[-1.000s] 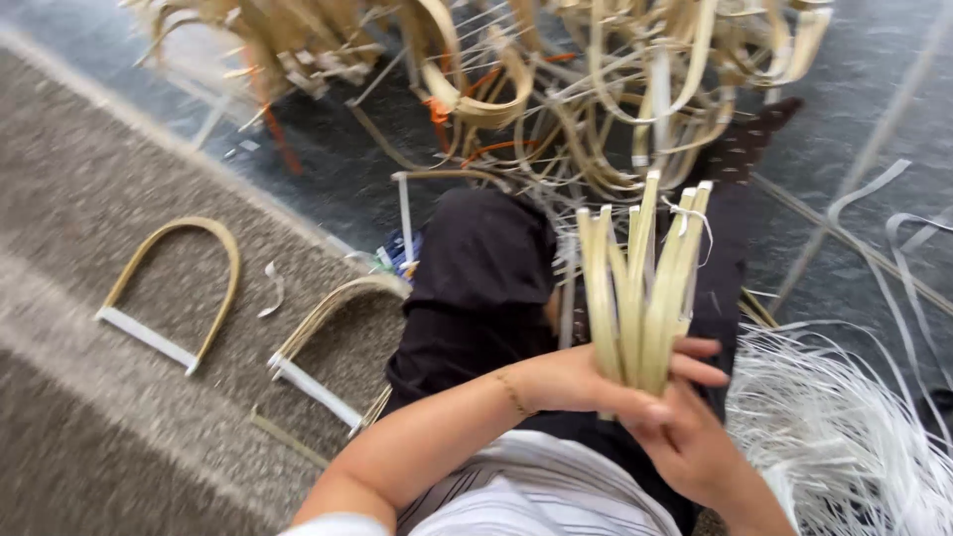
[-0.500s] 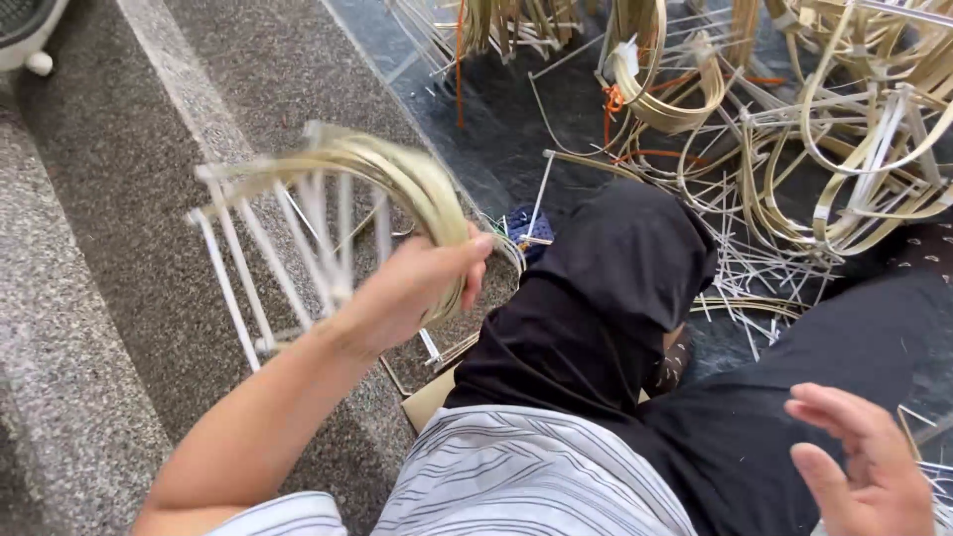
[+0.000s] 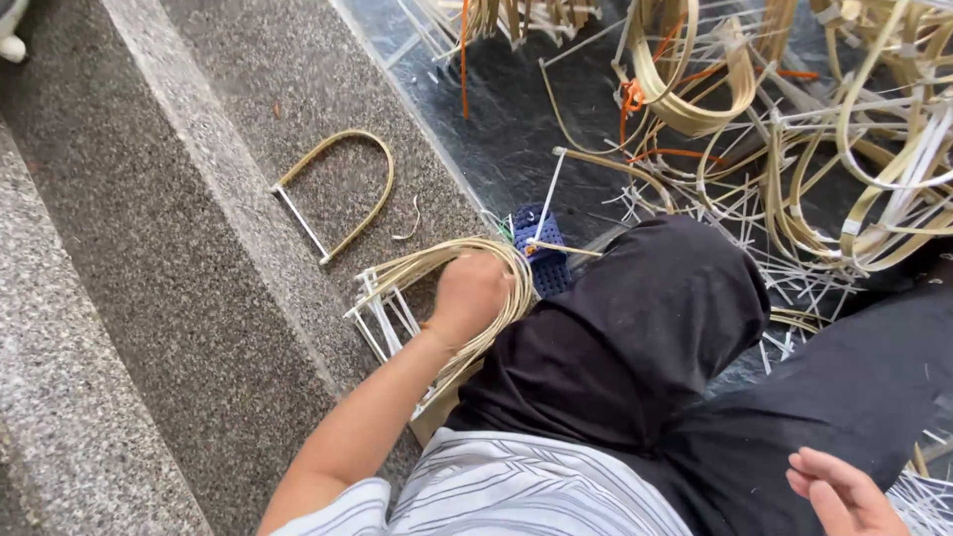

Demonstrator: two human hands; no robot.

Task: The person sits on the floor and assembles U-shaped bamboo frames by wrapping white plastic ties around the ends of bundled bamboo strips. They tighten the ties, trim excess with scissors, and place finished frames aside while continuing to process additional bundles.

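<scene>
A person sits on a speckled grey stone step [image 3: 149, 298], black-trousered knee [image 3: 645, 328] raised, with a dark polished floor [image 3: 506, 129] spreading toward the top right of the frame. That floor is heaped along its top and right edges with a tangle of bent cane strips [image 3: 794, 129], pale yellow loops crossed by white ties and a few orange strands.

At the step's inner edge, just beside the knee, the left hand [image 3: 469, 293] presses down on a stack of bent cane hoops [image 3: 437, 288], each an arch closed by white straight pieces. The fingers are curled over the top of the arches, gripping the bundle against the stone. A small blue perforated object [image 3: 541, 260] lies touching the stack's curved end, where step meets floor.

Farther up the step, well apart from the stack, a single cane hoop [image 3: 342, 194] lies flat, its white cross-piece toward the left edge.

The right hand [image 3: 844, 491] hangs at the lower right corner above the thigh, fingers spread and slightly bent, holding nothing. A striped white shirt [image 3: 516, 491] fills the bottom edge.
</scene>
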